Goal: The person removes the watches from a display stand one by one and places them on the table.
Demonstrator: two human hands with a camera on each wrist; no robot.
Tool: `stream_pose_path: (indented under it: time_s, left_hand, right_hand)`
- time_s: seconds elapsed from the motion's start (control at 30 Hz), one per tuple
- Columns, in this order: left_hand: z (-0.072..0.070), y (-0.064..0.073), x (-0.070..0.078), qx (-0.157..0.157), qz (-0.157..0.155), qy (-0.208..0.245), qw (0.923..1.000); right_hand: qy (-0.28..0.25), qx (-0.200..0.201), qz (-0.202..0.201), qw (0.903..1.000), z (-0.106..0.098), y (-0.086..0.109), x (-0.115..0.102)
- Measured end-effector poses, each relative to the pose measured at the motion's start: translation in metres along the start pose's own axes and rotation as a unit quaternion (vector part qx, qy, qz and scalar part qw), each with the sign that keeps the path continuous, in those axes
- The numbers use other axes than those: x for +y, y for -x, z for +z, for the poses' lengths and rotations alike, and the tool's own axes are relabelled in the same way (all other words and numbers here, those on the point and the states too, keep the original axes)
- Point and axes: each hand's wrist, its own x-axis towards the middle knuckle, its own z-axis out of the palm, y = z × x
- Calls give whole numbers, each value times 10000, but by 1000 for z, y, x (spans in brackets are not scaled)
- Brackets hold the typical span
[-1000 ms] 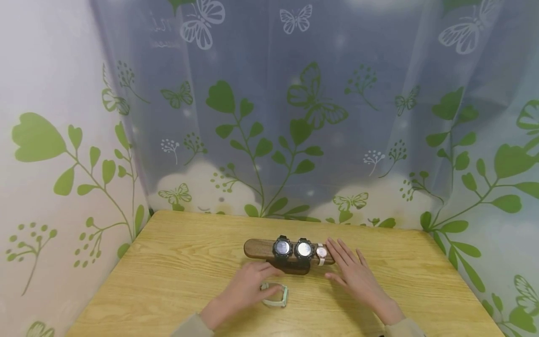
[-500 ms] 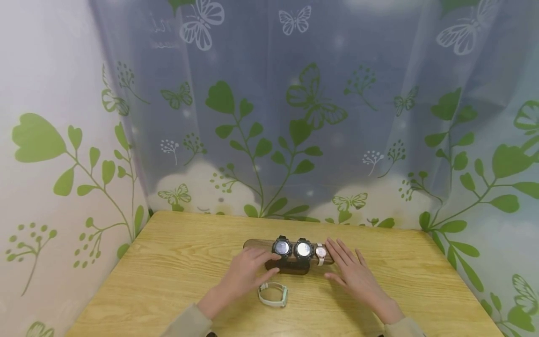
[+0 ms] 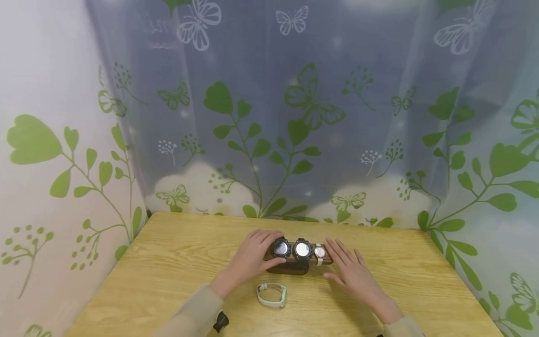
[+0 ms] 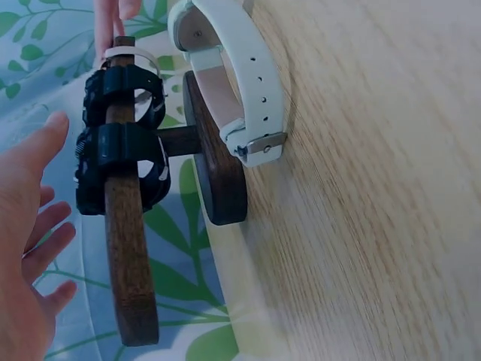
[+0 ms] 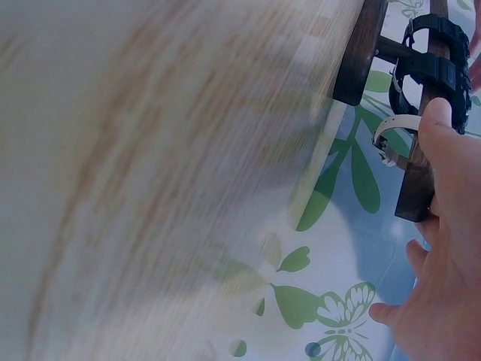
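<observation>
A dark wooden watch stand [image 4: 131, 278] holds two chunky black watches [image 3: 280, 248] and, near its right end, a small watch with a whitish strap [image 3: 319, 253]. My left hand [image 3: 249, 258] is at the left end of the bar, thumb and fingers spread either side of the left black watch in the head view. In the left wrist view its fingers are relaxed with nothing between them. My right hand [image 3: 358, 278] lies at the bar's right end, its fingers straight and its thumb apart below. A pale mint watch [image 3: 275, 304] sits on the table in front of the stand.
The light wooden table [image 3: 177, 271] extends on both sides of the stand. A curtain [image 3: 252, 140] with green leaves and butterflies hangs behind it, and similar patterned panels stand at left and right. A dark object [image 3: 221, 322] shows at my left sleeve.
My left hand has moved up and away from beside the mint watch to the stand's left end. The right hand stays at the right end, and the watches keep their places.
</observation>
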Motion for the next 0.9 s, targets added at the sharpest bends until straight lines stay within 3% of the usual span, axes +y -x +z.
stream_pose_path:
  time_s: [0.17,0.33,0.63,0.9]
  left_hand:
    - [4,-2,-3,-329,-257,65,9991]
    - [7,-1,-4,-467,-430,141,9979]
    - [14,-2,-9,-418,-354,218,9983]
    - [18,-4,-14,-453,-289,264,9982]
  right_hand:
    - [49,31,-48,10000,2,-3,0]
    - [47,81,-79,9999,2,-2,-2]
    - [72,295,-125,9995,2,0,-2]
    - [80,121,-62,9999,-2,0,-2]
